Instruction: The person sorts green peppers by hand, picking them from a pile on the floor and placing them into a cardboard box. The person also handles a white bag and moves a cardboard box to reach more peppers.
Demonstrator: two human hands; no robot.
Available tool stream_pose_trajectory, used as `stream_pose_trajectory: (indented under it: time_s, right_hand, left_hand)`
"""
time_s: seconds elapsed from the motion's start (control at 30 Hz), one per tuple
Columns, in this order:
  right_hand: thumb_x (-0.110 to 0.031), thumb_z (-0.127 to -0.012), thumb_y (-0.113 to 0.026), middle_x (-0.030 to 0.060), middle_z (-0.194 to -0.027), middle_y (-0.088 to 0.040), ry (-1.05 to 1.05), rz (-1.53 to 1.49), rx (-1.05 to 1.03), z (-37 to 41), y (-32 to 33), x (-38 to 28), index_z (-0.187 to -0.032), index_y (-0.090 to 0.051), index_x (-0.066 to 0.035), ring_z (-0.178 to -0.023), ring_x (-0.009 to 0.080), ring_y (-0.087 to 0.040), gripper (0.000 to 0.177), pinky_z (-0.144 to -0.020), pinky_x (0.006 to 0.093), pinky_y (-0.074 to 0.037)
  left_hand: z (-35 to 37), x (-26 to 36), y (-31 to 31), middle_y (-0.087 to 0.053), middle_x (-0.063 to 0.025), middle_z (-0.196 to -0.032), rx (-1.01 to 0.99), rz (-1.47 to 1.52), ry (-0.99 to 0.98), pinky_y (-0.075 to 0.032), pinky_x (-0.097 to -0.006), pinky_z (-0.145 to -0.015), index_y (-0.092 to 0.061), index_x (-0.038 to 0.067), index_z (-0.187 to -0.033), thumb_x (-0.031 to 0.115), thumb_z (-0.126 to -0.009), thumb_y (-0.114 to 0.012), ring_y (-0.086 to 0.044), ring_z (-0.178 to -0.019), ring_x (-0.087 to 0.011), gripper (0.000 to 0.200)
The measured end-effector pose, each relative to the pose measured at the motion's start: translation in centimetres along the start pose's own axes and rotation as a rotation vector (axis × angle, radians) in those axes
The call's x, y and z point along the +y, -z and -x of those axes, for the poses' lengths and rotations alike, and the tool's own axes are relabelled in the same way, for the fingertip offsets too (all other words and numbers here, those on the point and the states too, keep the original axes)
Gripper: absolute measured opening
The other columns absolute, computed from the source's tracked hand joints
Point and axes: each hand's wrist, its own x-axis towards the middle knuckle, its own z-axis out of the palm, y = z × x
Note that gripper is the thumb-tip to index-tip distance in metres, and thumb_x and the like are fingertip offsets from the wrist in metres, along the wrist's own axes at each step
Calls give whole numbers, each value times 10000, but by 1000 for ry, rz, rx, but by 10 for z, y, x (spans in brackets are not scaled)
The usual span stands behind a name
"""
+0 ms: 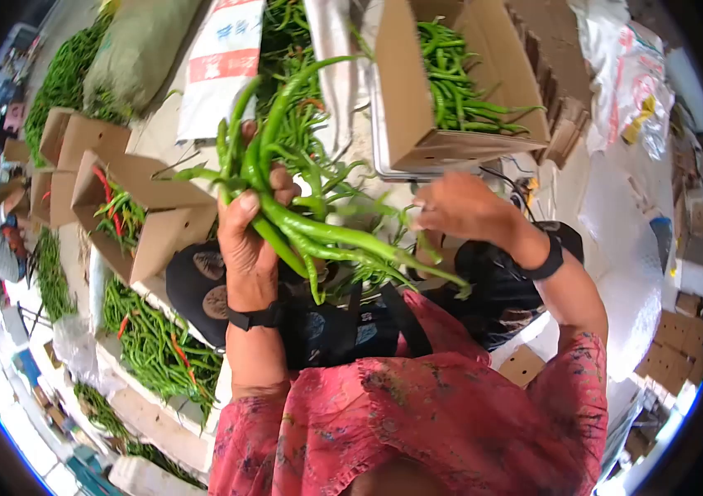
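Note:
A bunch of long green peppers [318, 227] is gripped in my left hand [248, 219], with fingers wrapped round it and the tips pointing out to both sides. To its right is my right hand [467, 207], blurred by motion, with its fingers bent in; whether it holds anything is hidden by the blur. Beyond my right hand stands an open cardboard box [409, 91] with green peppers [450, 83] inside. More loose green peppers [306, 116] lie behind and below the bunch.
At the left are a small cardboard box [178, 215] with green and red peppers and a pepper pile [157, 347]. A full sack [140, 54] stands at the back left. Flattened cardboard [562, 124] lies at the right. Another person [0, 240] is at the far left.

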Motion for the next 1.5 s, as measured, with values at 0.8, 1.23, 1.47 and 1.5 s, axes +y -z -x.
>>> stream_pose_trajectory:
  time_s: [0.8, 1.23, 1.47, 1.5]
  right_hand:
    - [-209, -944, -583, 86, -1084, -669, -355, -1313, 142, -65, 47, -60, -1178, -611, 23, -1036, 171, -611, 330, -943, 313, -446]
    - [-165, -962, -535, 196, -1157, -617, -124, -1812, 239, -36, 79, -12, -1253, -500, 59, -1111, 274, -590, 369, -1016, 402, -431]
    - [-124, -940, -538, 206, -1144, -618, -76, -1902, 428, -15, 102, 19, -1279, -487, 71, -1113, 322, -592, 394, -1002, 430, -445]
    - [-124, -940, -538, 206, -1144, -618, -69, -1894, 427, -14, 104, 26, -1279, -487, 71, -1113, 322, -592, 394, -1002, 430, -445]
  left_hand:
    - [-4, -13, 1, -628, -128, -914, 359, -257, 2, -528, -265, -680, -401, 8, -1343, 4, -831, -644, -606, -753, -157, 567]
    - [2, -12, -1, -595, -131, -944, 167, 26, 5, -531, -290, -705, -431, 41, -1357, 60, -816, -622, -577, -788, -169, 574]
    - [3, -14, 0, -603, -157, -974, 100, 162, 45, -537, -311, -726, -445, 57, -1345, 49, -791, -632, -592, -773, -193, 585]
    - [1, -15, -1, -603, -157, -974, 93, 164, 39, -537, -311, -726, -445, 57, -1345, 49, -791, -632, -592, -773, -193, 585]
